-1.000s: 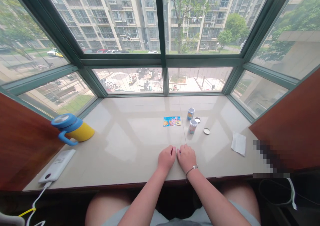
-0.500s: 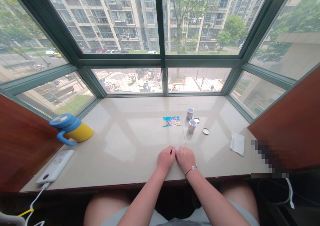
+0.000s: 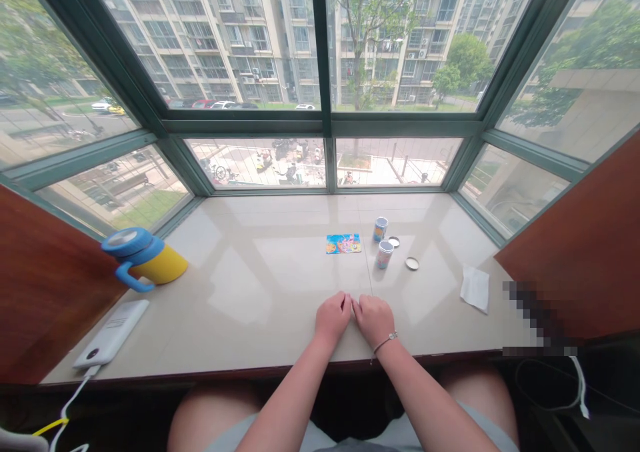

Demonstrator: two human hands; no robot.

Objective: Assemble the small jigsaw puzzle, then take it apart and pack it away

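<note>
My left hand (image 3: 333, 317) rests on the pale windowsill counter (image 3: 260, 305) with its fingers curled in. Beside it lies my right hand (image 3: 374, 319), likewise curled, a thin bracelet (image 3: 389, 339) round its wrist. The hands nearly meet at the thumbs, and I see nothing held in either. Farther back lies a flat, colourful picture card (image 3: 343, 243). Two small printed cans (image 3: 381, 229) stand upright to its right, the nearer can (image 3: 385, 255) closer to my hands. Next to them, one round lid (image 3: 394, 242) and another lid (image 3: 412, 263) lie on the surface.
A yellow and blue handled flask (image 3: 160, 262) lies tilted-looking at the left. In front of it is a white power bank (image 3: 113, 332) with a cable (image 3: 75, 395). A folded white tissue (image 3: 475, 289) lies at the right. Green-framed windows (image 3: 245, 127) enclose the back.
My right hand has shifted very slightly to the right. My left hand, the cans, the lids and the card stay where they were.
</note>
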